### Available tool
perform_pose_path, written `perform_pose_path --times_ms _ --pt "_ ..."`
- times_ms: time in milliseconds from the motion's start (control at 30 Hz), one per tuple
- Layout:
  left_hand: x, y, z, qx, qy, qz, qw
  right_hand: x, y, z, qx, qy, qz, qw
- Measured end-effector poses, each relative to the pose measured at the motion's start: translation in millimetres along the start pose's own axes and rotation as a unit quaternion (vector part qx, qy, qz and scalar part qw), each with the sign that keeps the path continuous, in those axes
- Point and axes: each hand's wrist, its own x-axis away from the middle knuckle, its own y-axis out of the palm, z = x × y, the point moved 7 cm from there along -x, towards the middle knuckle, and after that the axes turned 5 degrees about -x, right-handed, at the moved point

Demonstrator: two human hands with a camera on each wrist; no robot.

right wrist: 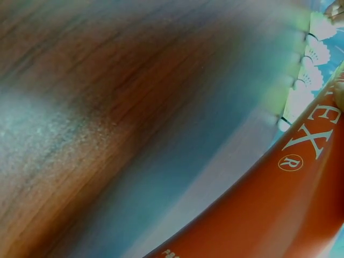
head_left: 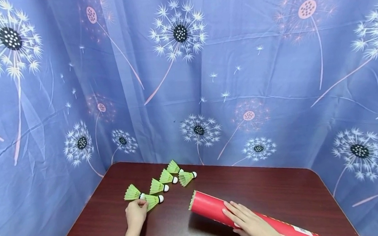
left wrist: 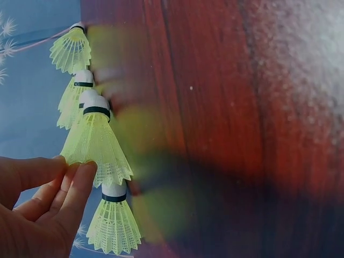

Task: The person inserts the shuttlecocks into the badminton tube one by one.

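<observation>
In the head view my left hand pinches the skirt of a yellow-green shuttlecock, its white cork pointing right. The left wrist view shows thumb and fingertips on the skirt edge of that shuttlecock. Beside it lies another shuttlecock, its cork close to the pinching fingers. My right hand rests across a red shuttlecock tube, fingers extended over its upper side. A jagged yellow-green edge shows at the tube's mouth. White lettering marks the tube in the right wrist view.
Several more shuttlecocks, among them one shuttlecock at the right of the group, lie toward the back of the dark red-brown table. A blue dandelion-print curtain hangs around the table's back and sides.
</observation>
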Motion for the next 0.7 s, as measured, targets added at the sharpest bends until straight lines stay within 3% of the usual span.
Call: perform_pose_path --times_ms 333,700 --pt "1.7 -6.1 5.0 0.000 0.021 0.017 0.9996 0.1 1.8 1.8 0.001 0.000 -0.010 1.000" --pt "3.5 -10.7 23.0 0.025 0.076 0.018 0.9966 -1.0 0.9 1.5 0.009 0.003 -0.012 1.000"
